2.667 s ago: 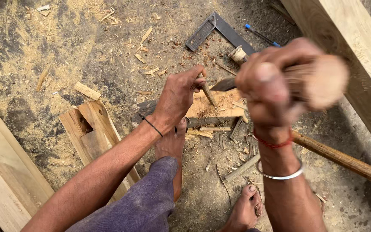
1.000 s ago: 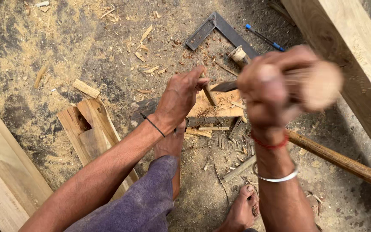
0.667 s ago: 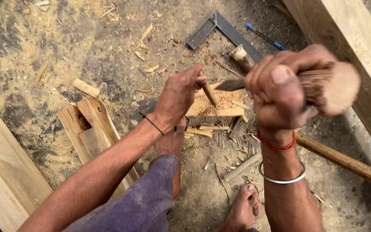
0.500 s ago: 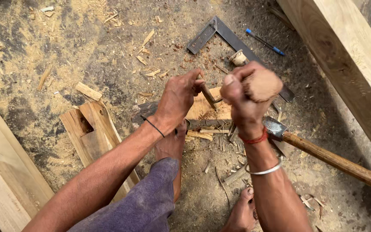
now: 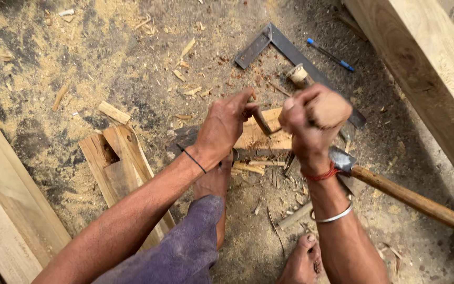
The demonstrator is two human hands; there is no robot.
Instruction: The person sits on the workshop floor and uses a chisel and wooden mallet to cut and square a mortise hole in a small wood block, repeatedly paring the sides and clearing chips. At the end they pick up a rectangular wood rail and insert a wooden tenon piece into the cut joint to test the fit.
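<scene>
Fingers of our right grip point(image 5: 313, 118) were clamped round a wooden mallet point(image 5: 329, 109) above the chisel point(image 5: 261, 121), which our left grip point(image 5: 224, 126) pinched upright on the pale wood block point(image 5: 264, 138) lying on the sawdust floor point(image 5: 106, 63).

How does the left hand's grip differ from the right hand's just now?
The left hand pinches a slim chisel with its fingertips, low against the wood block; the right hand is a closed fist round a thick wooden mallet, held above the block. The left wrist carries a thin dark band; the right a red thread and a metal bangle. Both hands sit over the same block.
</scene>
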